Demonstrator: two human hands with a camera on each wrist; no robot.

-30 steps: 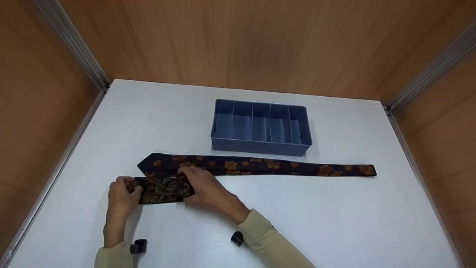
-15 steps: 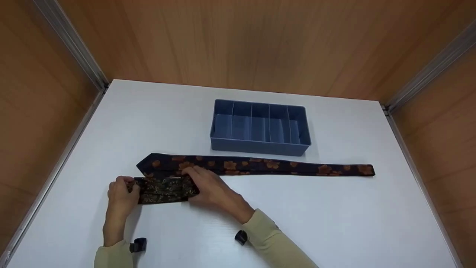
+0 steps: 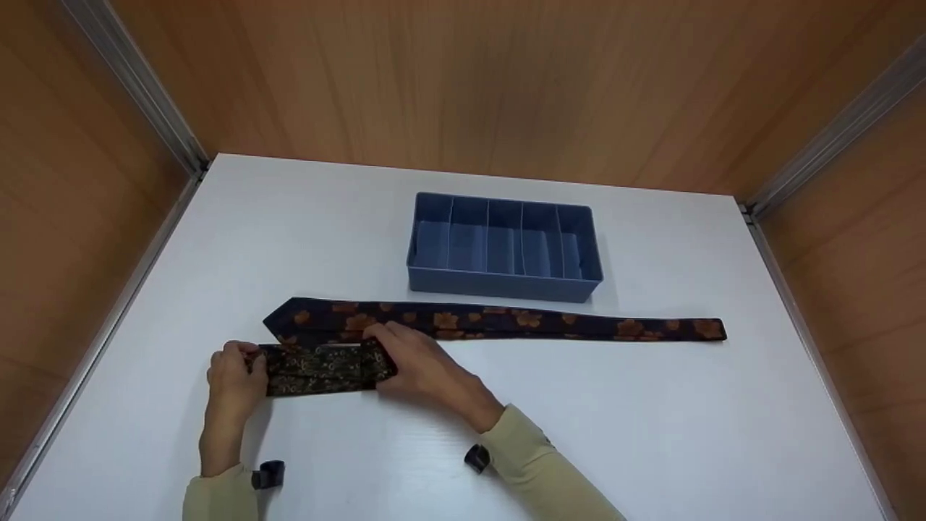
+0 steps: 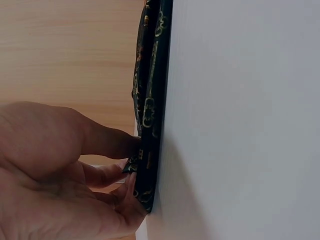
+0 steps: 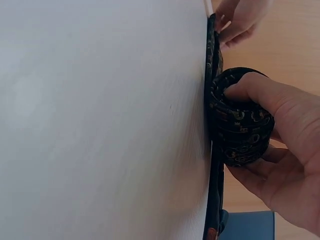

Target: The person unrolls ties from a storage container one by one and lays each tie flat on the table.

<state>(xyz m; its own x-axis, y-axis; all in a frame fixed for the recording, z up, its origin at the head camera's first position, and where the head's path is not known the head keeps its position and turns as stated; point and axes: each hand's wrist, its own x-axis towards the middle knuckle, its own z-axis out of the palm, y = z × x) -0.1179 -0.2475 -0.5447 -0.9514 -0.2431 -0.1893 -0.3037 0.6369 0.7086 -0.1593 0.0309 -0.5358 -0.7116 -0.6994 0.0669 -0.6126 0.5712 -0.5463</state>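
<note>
A dark necktie with small gold motifs [image 3: 311, 373] lies flat between the hands, part of it wound into a roll. My left hand [image 3: 235, 383] pinches its left end, thumb on top and fingers beneath, as the left wrist view shows. My right hand [image 3: 427, 369] grips the rolled part [image 5: 242, 130], with the thumb [image 5: 252, 87] hooked into the coil's centre and fingers around its far side. In the right wrist view the roll sits right on the flat strip. Just beyond lies a second necktie [image 3: 535, 318], dark with orange flowers, stretched out lengthwise; the right fingertips overlap its near edge.
A blue tray with five compartments, that is several, [image 3: 505, 284] stands behind the flowered necktie. The white table [image 3: 651, 420] is bounded by wood-patterned panels [image 3: 506, 79] at the back and both sides. A black wrist device [image 3: 269, 475] sits at the left cuff.
My right hand has shifted to the right with the roll, and a longer flat stretch of the gold-motif necktie shows between the hands. The left hand stays at the end.
</note>
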